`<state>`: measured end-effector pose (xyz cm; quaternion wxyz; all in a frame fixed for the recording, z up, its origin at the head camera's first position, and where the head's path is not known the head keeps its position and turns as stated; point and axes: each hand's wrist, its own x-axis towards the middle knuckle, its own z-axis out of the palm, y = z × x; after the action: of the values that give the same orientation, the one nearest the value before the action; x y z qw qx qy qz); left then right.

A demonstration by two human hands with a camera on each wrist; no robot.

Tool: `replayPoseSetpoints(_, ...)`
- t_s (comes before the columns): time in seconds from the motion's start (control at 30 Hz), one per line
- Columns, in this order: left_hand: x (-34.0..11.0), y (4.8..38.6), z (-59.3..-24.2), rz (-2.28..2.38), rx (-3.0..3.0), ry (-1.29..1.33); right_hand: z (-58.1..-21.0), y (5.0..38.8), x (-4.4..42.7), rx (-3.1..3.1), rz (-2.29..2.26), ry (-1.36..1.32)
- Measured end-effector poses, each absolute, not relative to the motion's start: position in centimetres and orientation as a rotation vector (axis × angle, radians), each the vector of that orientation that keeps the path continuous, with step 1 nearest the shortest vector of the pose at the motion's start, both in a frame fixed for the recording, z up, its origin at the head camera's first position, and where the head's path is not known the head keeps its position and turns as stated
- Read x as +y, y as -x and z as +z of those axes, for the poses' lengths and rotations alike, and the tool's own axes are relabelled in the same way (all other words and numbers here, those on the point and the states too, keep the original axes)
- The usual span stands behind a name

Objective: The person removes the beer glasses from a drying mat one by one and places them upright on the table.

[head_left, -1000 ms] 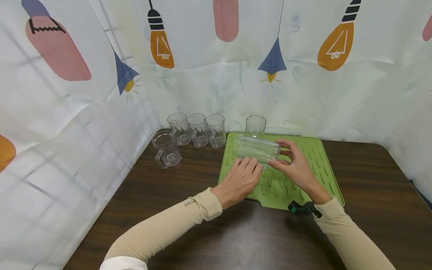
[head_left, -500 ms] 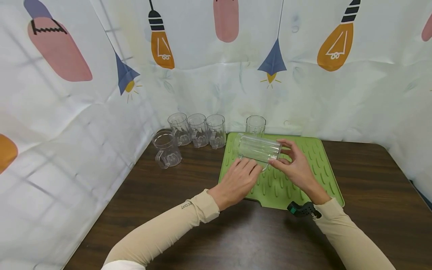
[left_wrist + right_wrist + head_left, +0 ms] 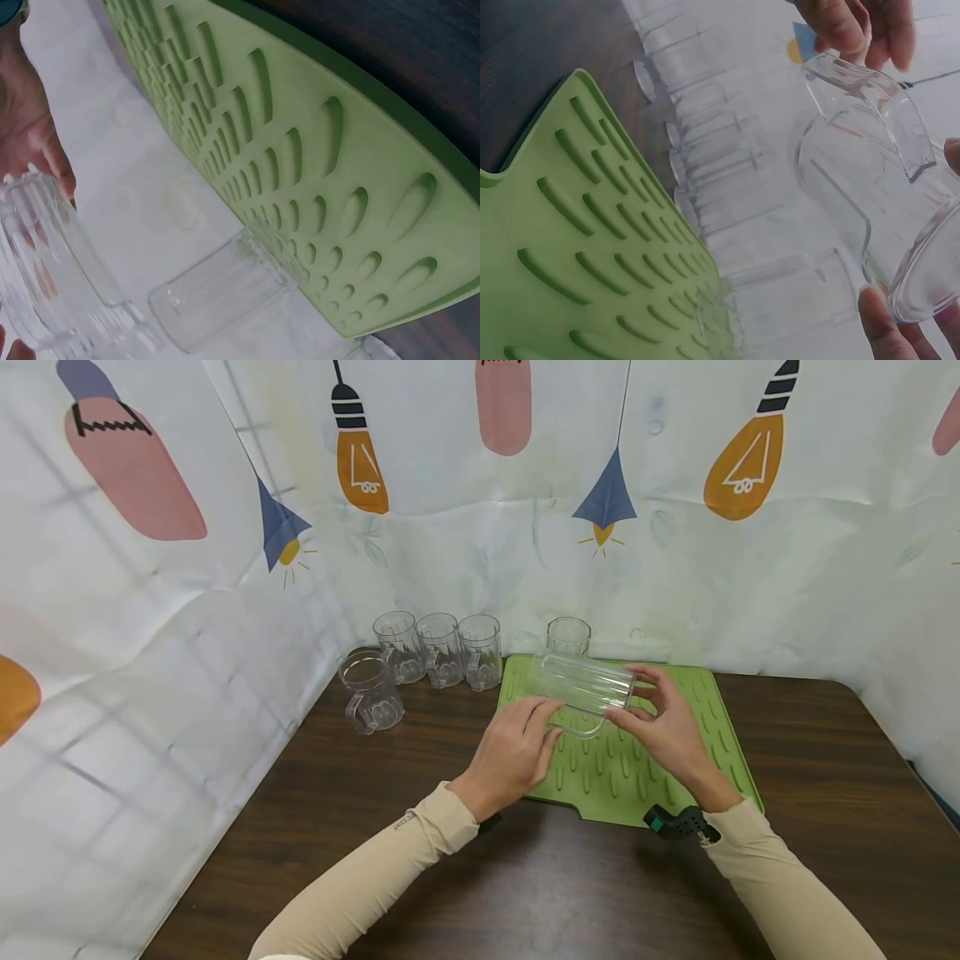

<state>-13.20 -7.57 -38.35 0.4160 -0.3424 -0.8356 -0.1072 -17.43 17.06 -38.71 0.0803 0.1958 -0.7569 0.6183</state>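
Note:
A clear plastic mug lies sideways in the air above the green ribbed mat, handle toward me. My right hand grips its right end between thumb and fingers. At the left end of its handle, the thumb and fingers of my left hand pinch lightly. In the left wrist view, the mug hangs beside my right palm. Another clear mug stands upright at the mat's back edge, partly hidden behind the held one.
Three clear mugs stand in a row on the dark wooden table, left of the mat. One more mug stands in front of them at the far left. A white printed curtain hangs behind the table.
The held mug has moved slightly right and up with my right hand. My left hand has shifted left along the handle, its fingers now looser.

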Motion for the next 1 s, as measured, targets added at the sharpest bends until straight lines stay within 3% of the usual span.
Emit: replayPoseSetpoints(1.0, -7.5, 14.3, -40.2, -1.938, -2.127, 0.379, -37.3, 17.3, 17.0, -2.132, 1.905, -0.544)
